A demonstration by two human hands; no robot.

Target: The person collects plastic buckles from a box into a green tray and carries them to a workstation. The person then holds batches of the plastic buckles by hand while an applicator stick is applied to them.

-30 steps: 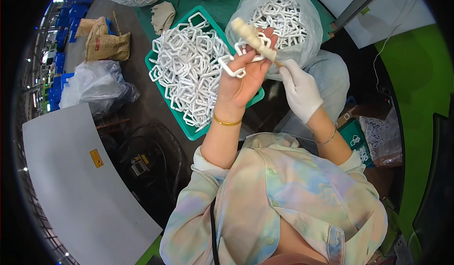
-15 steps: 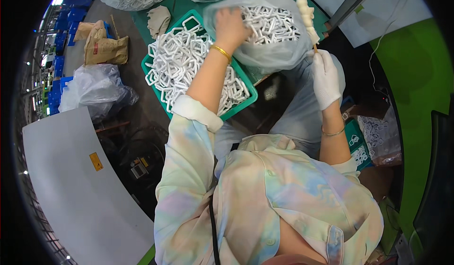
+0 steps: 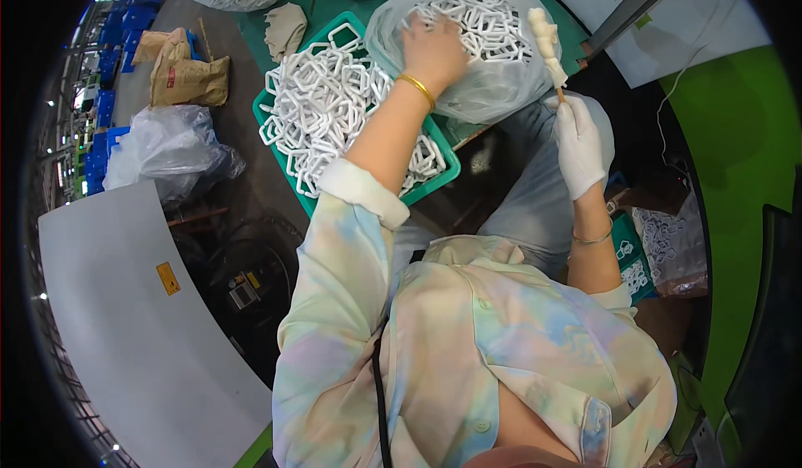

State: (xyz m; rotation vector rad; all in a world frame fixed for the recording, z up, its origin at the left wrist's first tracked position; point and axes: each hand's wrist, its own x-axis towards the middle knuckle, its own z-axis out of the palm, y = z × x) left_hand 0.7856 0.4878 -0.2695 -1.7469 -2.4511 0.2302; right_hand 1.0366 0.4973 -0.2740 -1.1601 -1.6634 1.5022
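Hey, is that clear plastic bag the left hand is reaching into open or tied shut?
Open. The clear plastic bag has its mouth spread wide, white plastic rings show inside, and the left hand rests on them.

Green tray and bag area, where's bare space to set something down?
Bare dark table lies between the green tray, the brown paper bags and the crumpled clear bag. The tray and the open bag are heaped with white rings.

Green tray [image 3: 280,161] heaped with white rings is crowding the upper middle, clear bag [image 3: 493,92] blocking beside it; dark gap below is staying open.
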